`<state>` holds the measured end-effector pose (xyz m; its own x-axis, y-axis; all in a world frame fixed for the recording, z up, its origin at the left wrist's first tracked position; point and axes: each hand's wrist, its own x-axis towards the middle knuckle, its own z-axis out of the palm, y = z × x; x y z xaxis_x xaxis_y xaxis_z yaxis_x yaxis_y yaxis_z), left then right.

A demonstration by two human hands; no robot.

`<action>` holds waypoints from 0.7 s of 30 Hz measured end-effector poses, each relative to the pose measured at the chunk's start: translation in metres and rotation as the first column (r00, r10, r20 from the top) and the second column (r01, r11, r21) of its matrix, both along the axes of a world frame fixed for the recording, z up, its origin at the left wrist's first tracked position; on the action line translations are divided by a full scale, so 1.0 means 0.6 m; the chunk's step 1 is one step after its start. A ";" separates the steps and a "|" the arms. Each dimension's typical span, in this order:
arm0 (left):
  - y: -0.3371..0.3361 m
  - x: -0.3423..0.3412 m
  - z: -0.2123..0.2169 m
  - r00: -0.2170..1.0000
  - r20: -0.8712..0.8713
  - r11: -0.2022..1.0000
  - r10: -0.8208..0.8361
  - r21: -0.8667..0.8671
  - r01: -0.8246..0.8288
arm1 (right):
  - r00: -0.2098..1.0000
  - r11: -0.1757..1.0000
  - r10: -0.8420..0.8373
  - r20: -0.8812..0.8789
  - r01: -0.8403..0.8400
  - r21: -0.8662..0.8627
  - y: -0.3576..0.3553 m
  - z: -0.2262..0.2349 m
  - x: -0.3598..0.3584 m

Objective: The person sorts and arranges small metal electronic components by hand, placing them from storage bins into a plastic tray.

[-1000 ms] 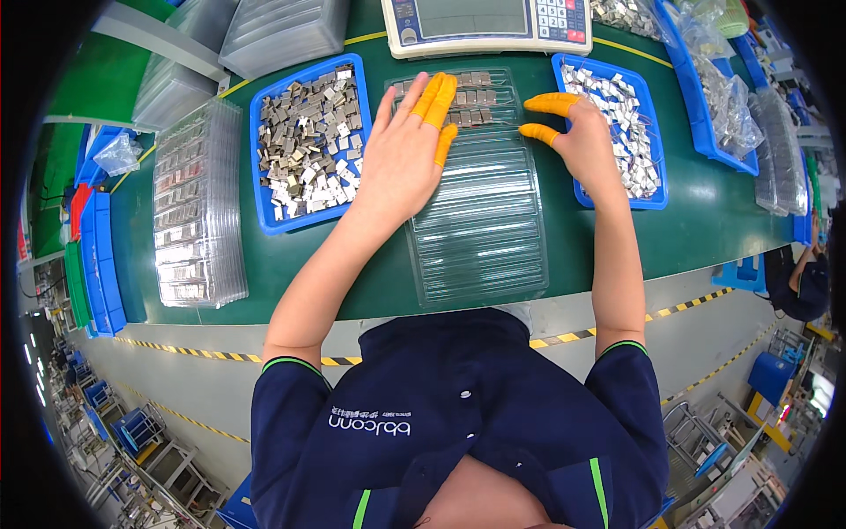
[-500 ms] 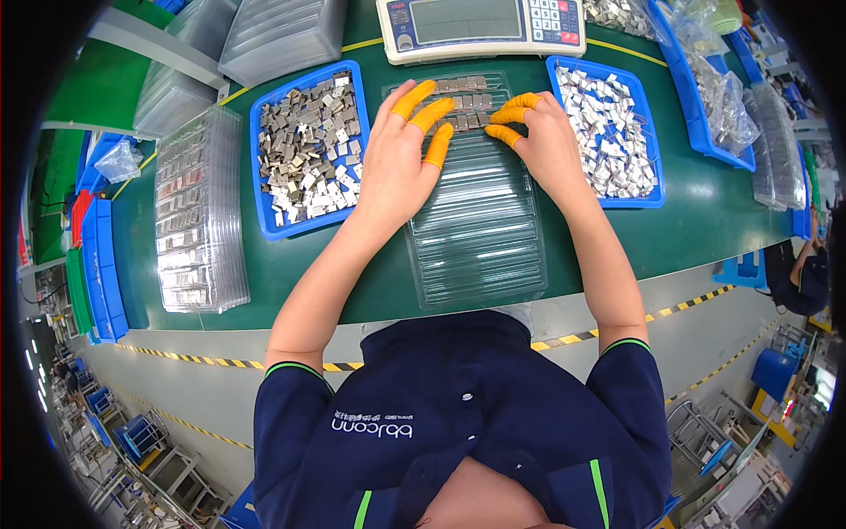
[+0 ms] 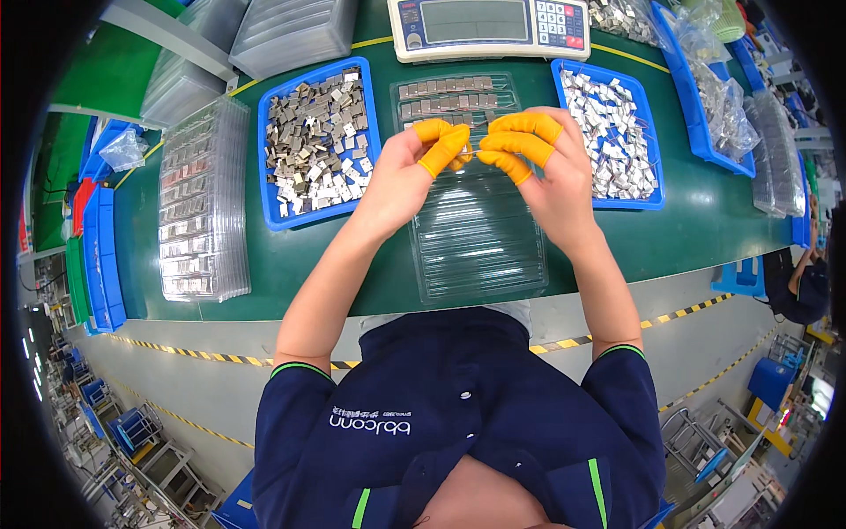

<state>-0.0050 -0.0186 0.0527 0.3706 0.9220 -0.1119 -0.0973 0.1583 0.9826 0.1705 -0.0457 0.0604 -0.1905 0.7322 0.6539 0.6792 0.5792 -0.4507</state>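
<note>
Both hands wear yellow finger cots and meet above a clear plastic tray with long grooves (image 3: 480,238). My left hand (image 3: 404,181) is closed, its thumb and fingers pinched together. My right hand (image 3: 557,181) is pinched opposite it, fingertips almost touching the left ones. Something small lies between the fingertips, mostly hidden and too small to name. Behind the fingers, small grey metal pieces (image 3: 445,86) lie in rows in the far grooves of the tray. The nearer grooves hold no pieces.
A blue bin (image 3: 264,163) of grey metal pieces stands left, another blue bin (image 3: 658,154) of white pieces with thin wires right. A digital scale (image 3: 480,25) sits behind the tray. Filled clear trays are in a stack (image 3: 203,212) at far left; a person (image 3: 797,282) is far right.
Both hands have drawn nearer to me and come together, from lying spread on the tray's far rows to pinching above it. The far rows of metal pieces now show more fully.
</note>
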 end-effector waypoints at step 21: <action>-0.067 0.025 -0.020 0.926 0.144 0.874 0.349 0.306 -0.377 | 0.237 0.640 -0.394 -0.888 -0.623 -0.450 -0.050 -0.002 -0.026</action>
<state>0.0102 -0.0589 0.0406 -0.0024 0.9730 0.2309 -0.1688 -0.2279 0.9589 0.1547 -0.0757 0.0591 -0.0143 0.9751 -0.2213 -0.5360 -0.1944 -0.8216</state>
